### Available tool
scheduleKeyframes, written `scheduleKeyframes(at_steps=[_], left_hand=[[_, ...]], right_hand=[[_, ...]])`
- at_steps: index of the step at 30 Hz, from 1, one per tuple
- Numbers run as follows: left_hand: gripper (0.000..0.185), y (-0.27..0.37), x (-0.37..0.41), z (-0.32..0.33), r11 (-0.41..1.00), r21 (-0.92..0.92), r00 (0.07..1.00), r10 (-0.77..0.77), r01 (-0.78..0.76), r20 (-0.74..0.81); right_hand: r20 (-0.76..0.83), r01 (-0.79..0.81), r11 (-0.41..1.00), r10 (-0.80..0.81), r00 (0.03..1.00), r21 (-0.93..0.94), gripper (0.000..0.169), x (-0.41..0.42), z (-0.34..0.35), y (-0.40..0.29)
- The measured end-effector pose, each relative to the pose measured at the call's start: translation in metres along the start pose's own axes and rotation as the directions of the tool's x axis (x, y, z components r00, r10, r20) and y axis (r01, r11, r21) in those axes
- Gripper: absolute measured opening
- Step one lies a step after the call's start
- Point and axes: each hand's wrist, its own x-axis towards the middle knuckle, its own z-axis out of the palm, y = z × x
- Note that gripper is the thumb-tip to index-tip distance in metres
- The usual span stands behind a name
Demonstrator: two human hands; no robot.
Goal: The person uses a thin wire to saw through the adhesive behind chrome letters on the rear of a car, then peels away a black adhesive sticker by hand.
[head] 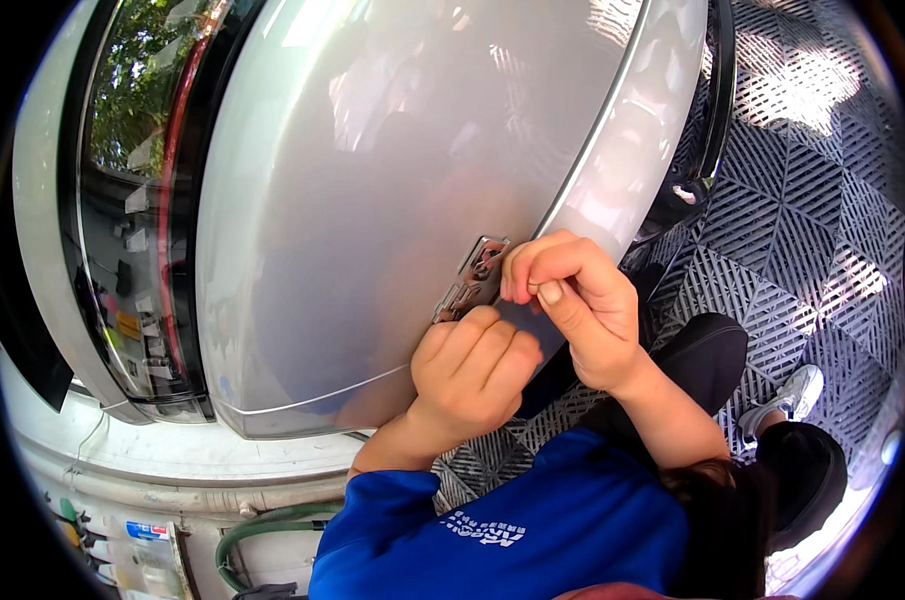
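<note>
My left hand (pixel 473 371) is closed in a fist against the silver painted rear panel (pixel 392 187) of a car, just below a chrome letter badge (pixel 467 279). A thin white thread (pixel 310 403) runs across the paint and ends at this fist. On the badge's right side, my right hand (pixel 583 307) has its thumb pressed to its curled fingers. Whether something thin is pinched there is too small to tell. The two hands are close together but apart, and the left one hides the lower end of the badge.
A tail light (pixel 141 247) with a red strip lies to the left. A silver bumper (pixel 636 142) curves along the right, above grey slatted floor tiles (pixel 782 225). At lower left are a green hose (pixel 231 544) and several bottles (pixel 99 551) by a white ledge (pixel 197 457).
</note>
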Motion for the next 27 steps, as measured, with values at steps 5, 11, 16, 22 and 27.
scheduleKeyframes(at_steps=[5, 11, 16, 22, 27], left_hand=[[0.014, 0.0, -0.002, -0.008, 0.997, -0.072, 0.999, -0.035, 0.038, 0.041], [0.016, 0.002, 0.012, 0.005, 0.993, -0.099, 0.986, -0.071, 0.057, -0.149], [0.016, 0.0, 0.004, -0.004, 0.989, -0.13, 0.993, -0.084, 0.072, -0.088], [0.018, -0.002, 0.01, -0.004, 0.964, -0.257, 0.991, -0.092, 0.065, -0.094], [0.017, -0.004, 0.007, -0.002, 0.985, -0.163, 0.994, -0.076, 0.062, -0.081]], right_hand=[[0.007, -0.058, 0.998, 0.058, 0.998, -0.005, 0.009, 0.003, 0.0, -0.008], [-0.022, -0.152, 0.988, 0.151, 0.988, -0.02, 0.009, -0.012, -0.009, -0.007], [-0.01, -0.173, 0.984, 0.173, 0.985, -0.032, 0.01, -0.01, -0.001, -0.015], [0.003, -0.156, 0.987, 0.156, 0.988, 0.04, 0.009, -0.018, -0.003, -0.008], [-0.001, -0.202, 0.974, 0.203, 0.979, 0.099, 0.009, -0.022, -0.001, -0.01]])
